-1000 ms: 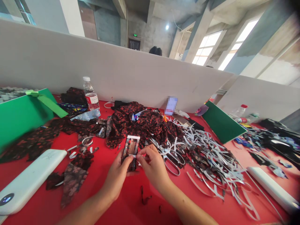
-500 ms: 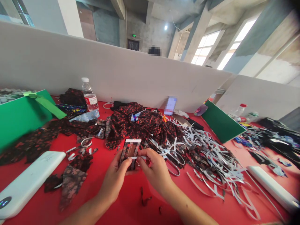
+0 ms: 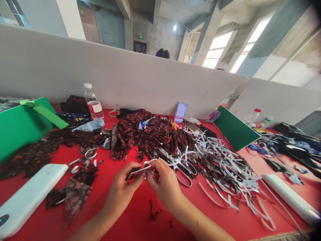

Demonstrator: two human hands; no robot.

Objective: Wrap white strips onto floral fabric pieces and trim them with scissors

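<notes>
Both hands are drawn together above the red table (image 3: 140,214), their fingertips meeting at a small fabric-covered piece (image 3: 137,172). Left hand (image 3: 122,187): clamped on the piece between thumb and fingers. Right hand (image 3: 164,182): thumb and forefinger pinched at the piece's right end — the exact contact is hidden by the fingers. The piece is seen nearly edge-on, its pale rim facing the wearer; it is off the tabletop, at centre, on the near side of a crumpled pile of dark floral fabric (image 3: 145,134).

Scissors (image 3: 177,162) lie just beyond the right hand, handles toward the wearer. To their right, a tangled heap of white strips (image 3: 225,167) is mixed with dark scraps. At left, a white power bank (image 3: 32,201) lies flat; behind it — against the partition (image 3: 125,77) — a labelled water bottle (image 3: 95,107) stands upright.
</notes>
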